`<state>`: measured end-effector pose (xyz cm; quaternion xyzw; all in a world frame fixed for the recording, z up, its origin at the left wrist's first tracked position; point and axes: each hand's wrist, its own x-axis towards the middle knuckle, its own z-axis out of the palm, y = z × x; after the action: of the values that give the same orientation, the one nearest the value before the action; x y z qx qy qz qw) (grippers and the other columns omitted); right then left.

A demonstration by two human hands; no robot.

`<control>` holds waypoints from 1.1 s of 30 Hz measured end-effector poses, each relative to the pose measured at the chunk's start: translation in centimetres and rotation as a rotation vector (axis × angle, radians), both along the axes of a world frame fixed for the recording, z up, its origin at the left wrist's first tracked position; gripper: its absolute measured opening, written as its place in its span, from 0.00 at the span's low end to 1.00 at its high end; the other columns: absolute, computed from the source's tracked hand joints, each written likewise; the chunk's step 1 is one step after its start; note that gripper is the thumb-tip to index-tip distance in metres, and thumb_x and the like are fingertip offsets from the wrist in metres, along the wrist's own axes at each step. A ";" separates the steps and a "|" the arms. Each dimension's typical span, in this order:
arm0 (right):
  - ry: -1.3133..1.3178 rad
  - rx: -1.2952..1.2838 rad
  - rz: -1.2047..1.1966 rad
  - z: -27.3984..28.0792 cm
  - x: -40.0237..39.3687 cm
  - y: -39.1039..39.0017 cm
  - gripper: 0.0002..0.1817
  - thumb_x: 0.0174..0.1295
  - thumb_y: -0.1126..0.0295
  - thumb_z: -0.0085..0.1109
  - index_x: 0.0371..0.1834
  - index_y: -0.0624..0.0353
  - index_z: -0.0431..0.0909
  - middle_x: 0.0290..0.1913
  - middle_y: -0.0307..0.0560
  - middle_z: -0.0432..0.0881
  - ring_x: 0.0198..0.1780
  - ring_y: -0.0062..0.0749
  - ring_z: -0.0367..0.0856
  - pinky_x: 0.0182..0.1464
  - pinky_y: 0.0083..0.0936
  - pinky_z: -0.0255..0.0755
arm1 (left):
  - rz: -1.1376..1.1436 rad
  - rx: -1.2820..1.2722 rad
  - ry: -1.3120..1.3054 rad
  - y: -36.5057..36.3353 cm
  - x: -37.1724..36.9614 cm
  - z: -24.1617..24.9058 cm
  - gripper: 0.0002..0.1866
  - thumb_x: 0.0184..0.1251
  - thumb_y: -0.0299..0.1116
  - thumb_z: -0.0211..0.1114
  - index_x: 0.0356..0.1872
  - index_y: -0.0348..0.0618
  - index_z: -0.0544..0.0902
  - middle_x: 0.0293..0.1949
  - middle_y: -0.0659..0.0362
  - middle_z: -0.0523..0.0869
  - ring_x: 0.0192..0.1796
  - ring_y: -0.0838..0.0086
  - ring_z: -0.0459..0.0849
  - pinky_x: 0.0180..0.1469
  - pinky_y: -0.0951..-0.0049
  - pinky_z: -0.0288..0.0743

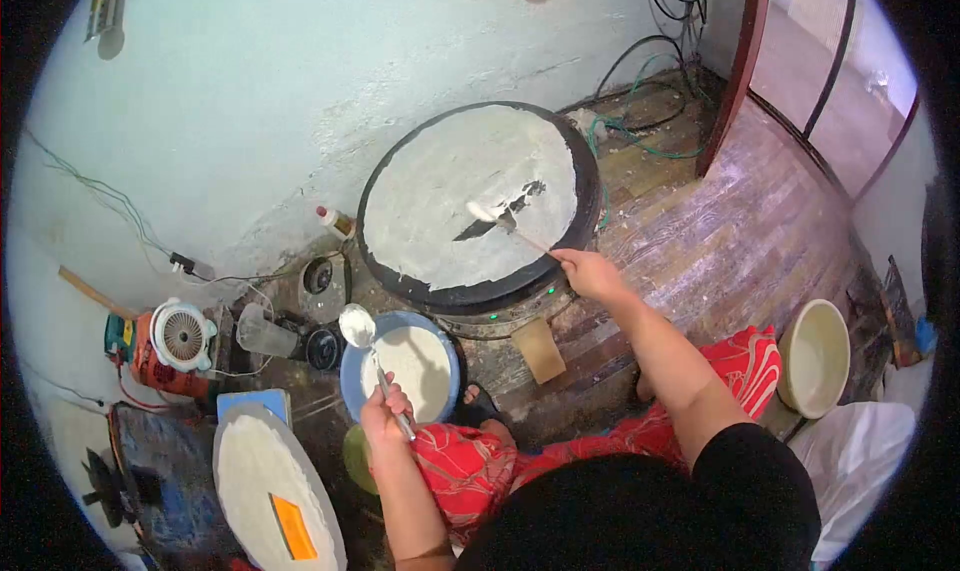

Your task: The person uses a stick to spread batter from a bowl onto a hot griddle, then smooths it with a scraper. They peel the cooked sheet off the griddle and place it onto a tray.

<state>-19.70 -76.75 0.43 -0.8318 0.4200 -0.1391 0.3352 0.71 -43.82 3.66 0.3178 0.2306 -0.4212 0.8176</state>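
My left hand [385,416] is wrapped round the handle of a metal ladle [357,325], its bowl coated with white batter. The ladle is raised over the edge of a blue tub [351,386] that holds white batter [415,366]. My right hand [595,276] grips a thin-handled batter spreader [530,240], whose white-smeared head is over a large round black griddle [590,186]. A thin pale batter sheet [440,191] covers most of the griddle. Dark bare patches show through it around the spreader's head.
To the left are an oval white board [250,451] with an orange scraper [292,527], a white-and-orange fan device [182,336] and a clear jug [265,333]. A cream basin [814,359] stands on the right. Cables [640,121] lie by the wall; brown cardboard [540,350] lies before the griddle.
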 end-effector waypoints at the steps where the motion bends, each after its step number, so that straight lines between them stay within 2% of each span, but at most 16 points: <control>1: -0.007 0.004 0.030 0.3 -0.2 0.2 0.15 0.59 0.64 0.42 0.48 0.43 0.73 0.41 0.49 0.78 0.43 0.44 0.75 0.44 0.35 0.69 | -0.010 -0.005 0.005 0.0 0.1 0.0 0.15 0.68 0.38 0.39 0.43 0.36 0.68 0.20 0.62 0.66 0.16 0.81 0.62 0.16 0.84 0.59; 4: -0.076 -0.016 -0.052 0.4 -1.5 -0.6 0.16 0.58 0.64 0.43 0.49 0.44 0.72 0.40 0.49 0.78 0.42 0.44 0.75 0.44 0.35 0.69 | 0.003 0.017 0.019 -0.1 0.1 0.3 0.15 0.67 0.38 0.40 0.42 0.37 0.69 0.21 0.62 0.67 0.16 0.82 0.61 0.16 0.84 0.60; 5: -0.054 0.038 -0.185 0.2 -1.5 -0.5 0.16 0.58 0.65 0.44 0.49 0.46 0.72 0.39 0.51 0.78 0.42 0.45 0.76 0.43 0.35 0.69 | 0.005 0.010 -0.004 0.1 0.0 0.1 0.15 0.67 0.38 0.40 0.42 0.37 0.69 0.22 0.61 0.67 0.16 0.82 0.61 0.16 0.84 0.59; 10: -0.139 0.206 -0.007 -0.9 1.2 2.4 0.16 0.57 0.65 0.43 0.49 0.47 0.72 0.38 0.53 0.78 0.42 0.46 0.76 0.44 0.37 0.69 | 0.000 -0.043 -0.019 0.6 0.4 -0.9 0.16 0.67 0.38 0.40 0.44 0.37 0.69 0.23 0.60 0.68 0.17 0.81 0.63 0.17 0.83 0.60; 13: 0.084 -0.020 0.120 2.2 1.2 3.2 0.16 0.54 0.66 0.44 0.46 0.43 0.75 0.39 0.51 0.78 0.41 0.45 0.76 0.43 0.37 0.69 | -0.015 -0.042 -0.014 0.7 0.5 -0.6 0.15 0.67 0.38 0.41 0.44 0.37 0.69 0.23 0.60 0.68 0.18 0.81 0.64 0.17 0.82 0.61; 16: 0.219 -0.213 0.098 5.8 -1.0 2.5 0.16 0.52 0.66 0.45 0.43 0.41 0.77 0.35 0.47 0.78 0.38 0.41 0.77 0.39 0.36 0.71 | -0.023 -0.116 0.027 1.1 0.8 -1.1 0.15 0.67 0.38 0.41 0.43 0.37 0.69 0.23 0.61 0.68 0.18 0.80 0.65 0.18 0.81 0.62; 17: 0.101 -0.386 0.075 4.7 -1.8 2.2 0.18 0.48 0.70 0.49 0.44 0.44 0.76 0.29 0.47 0.76 0.34 0.41 0.76 0.34 0.35 0.70 | -0.031 -0.094 -0.001 1.2 0.8 -1.2 0.15 0.67 0.38 0.41 0.43 0.37 0.69 0.23 0.61 0.68 0.18 0.80 0.65 0.18 0.81 0.62; 20: 0.020 -0.580 -0.042 3.2 -1.6 4.0 0.21 0.50 0.72 0.44 0.50 0.44 0.71 0.31 0.42 0.74 0.35 0.39 0.75 0.35 0.34 0.71 | -0.042 -0.086 -0.002 1.1 0.5 -1.0 0.15 0.67 0.38 0.41 0.42 0.37 0.69 0.23 0.61 0.68 0.18 0.80 0.64 0.17 0.81 0.62; 21: 0.071 -0.546 0.014 2.7 -1.0 5.1 0.25 0.51 0.75 0.43 0.55 0.46 0.65 0.32 0.42 0.72 0.36 0.39 0.74 0.34 0.33 0.71 | -0.028 -0.075 0.003 1.1 0.5 -1.0 0.15 0.67 0.38 0.41 0.42 0.37 0.69 0.23 0.61 0.68 0.18 0.80 0.64 0.17 0.82 0.62; 22: 0.069 -0.543 0.011 1.8 -0.4 6.5 0.25 0.51 0.75 0.43 0.55 0.46 0.65 0.32 0.42 0.72 0.36 0.39 0.74 0.34 0.33 0.71 | -0.014 -0.062 0.006 1.0 0.6 -1.0 0.15 0.67 0.38 0.40 0.42 0.37 0.69 0.23 0.61 0.68 0.17 0.80 0.63 0.16 0.82 0.61; 24: 0.187 -0.609 0.261 -0.5 0.8 8.3 0.25 0.51 0.75 0.43 0.55 0.47 0.64 0.33 0.42 0.73 0.36 0.39 0.74 0.32 0.33 0.70 | -0.004 -0.025 0.012 0.7 0.3 -0.2 0.15 0.67 0.38 0.40 0.42 0.37 0.69 0.23 0.61 0.67 0.17 0.81 0.62 0.16 0.82 0.61; 27: 0.219 -0.589 0.187 -3.6 0.2 6.6 0.26 0.50 0.74 0.46 0.56 0.47 0.62 0.34 0.44 0.73 0.35 0.39 0.74 0.31 0.33 0.70 | -0.026 -0.032 0.009 0.8 0.2 -0.1 0.15 0.67 0.38 0.39 0.42 0.37 0.69 0.22 0.61 0.67 0.16 0.81 0.62 0.16 0.83 0.60; 28: 0.220 -0.588 0.187 -3.0 -0.4 6.0 0.26 0.50 0.74 0.46 0.56 0.47 0.62 0.34 0.44 0.73 0.35 0.39 0.74 0.31 0.33 0.70 | -0.026 -0.030 0.009 0.9 0.3 -0.1 0.15 0.67 0.38 0.39 0.42 0.37 0.69 0.22 0.61 0.67 0.16 0.81 0.62 0.16 0.83 0.60; 30: 0.302 -0.514 -0.013 -0.5 -1.8 4.5 0.26 0.49 0.74 0.48 0.56 0.48 0.63 0.34 0.44 0.73 0.34 0.40 0.75 0.31 0.33 0.70 | -0.018 -0.045 0.025 1.1 0.2 -0.1 0.15 0.67 0.38 0.40 0.42 0.37 0.70 0.22 0.61 0.67 0.16 0.82 0.62 0.16 0.84 0.60; 32: 0.295 -0.484 -0.028 -0.1 -2.4 4.3 0.26 0.48 0.74 0.49 0.55 0.47 0.64 0.34 0.44 0.73 0.34 0.40 0.75 0.32 0.34 0.70 | -0.011 -0.032 0.020 1.3 0.2 -0.4 0.15 0.67 0.38 0.40 0.41 0.37 0.70 0.23 0.61 0.68 0.17 0.81 0.62 0.16 0.84 0.60; 33: 0.131 -0.442 -0.033 -0.4 -2.3 5.1 0.26 0.48 0.75 0.48 0.54 0.47 0.65 0.34 0.44 0.74 0.34 0.41 0.75 0.33 0.35 0.70 | -0.010 -0.048 0.018 1.4 0.4 -0.7 0.15 0.67 0.38 0.40 0.41 0.37 0.70 0.23 0.61 0.68 0.16 0.81 0.62 0.16 0.84 0.60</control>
<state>-21.96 -71.69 -0.02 -0.8853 0.4137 -0.1790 0.1144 1.13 -42.42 2.96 0.2953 0.2261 -0.4337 0.8207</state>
